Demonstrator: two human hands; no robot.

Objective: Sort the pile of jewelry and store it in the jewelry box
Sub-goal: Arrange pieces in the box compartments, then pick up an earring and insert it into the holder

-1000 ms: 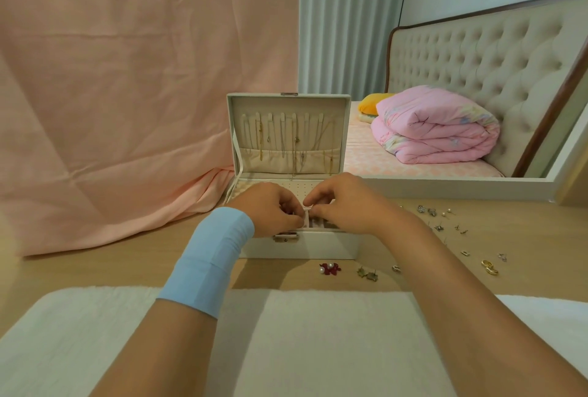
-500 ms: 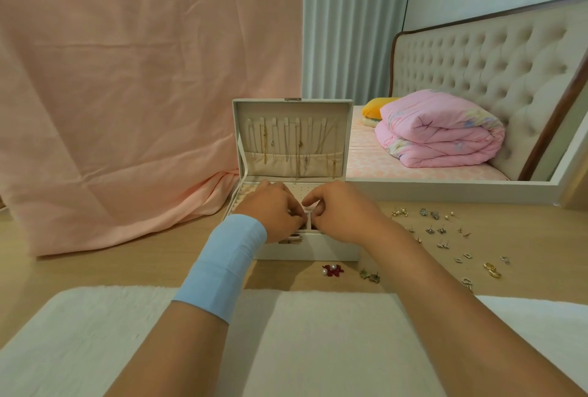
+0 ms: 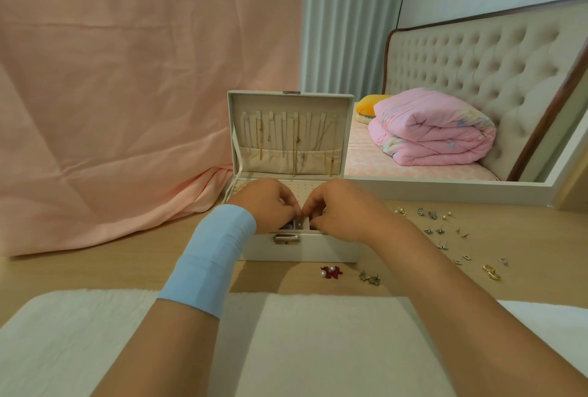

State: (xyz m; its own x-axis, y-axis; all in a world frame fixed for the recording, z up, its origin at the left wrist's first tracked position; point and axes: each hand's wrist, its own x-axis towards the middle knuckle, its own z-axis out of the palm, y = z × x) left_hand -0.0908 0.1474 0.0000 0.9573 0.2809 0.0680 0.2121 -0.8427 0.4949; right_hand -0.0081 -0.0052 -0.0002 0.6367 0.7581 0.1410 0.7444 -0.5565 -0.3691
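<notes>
A white jewelry box stands open on the wooden table, its lid upright with several thin necklaces hanging inside. My left hand, with a blue band on the wrist, and my right hand meet over the box's front compartments, fingertips pinched close together. Whatever they pinch is too small to see. Loose earrings and studs lie scattered right of the box. A red piece with pearls and a grey pair lie just in front of it. Gold rings sit at the far right.
A white fluffy mat covers the near table under my forearms. A pink cloth hangs behind and drapes onto the table at left. A white-framed mirror stands behind the jewelry, reflecting a bed with a folded pink quilt.
Both hands have stayed pinched together over the box's front compartments, with only small finger shifts. The view has tilted down a little.
</notes>
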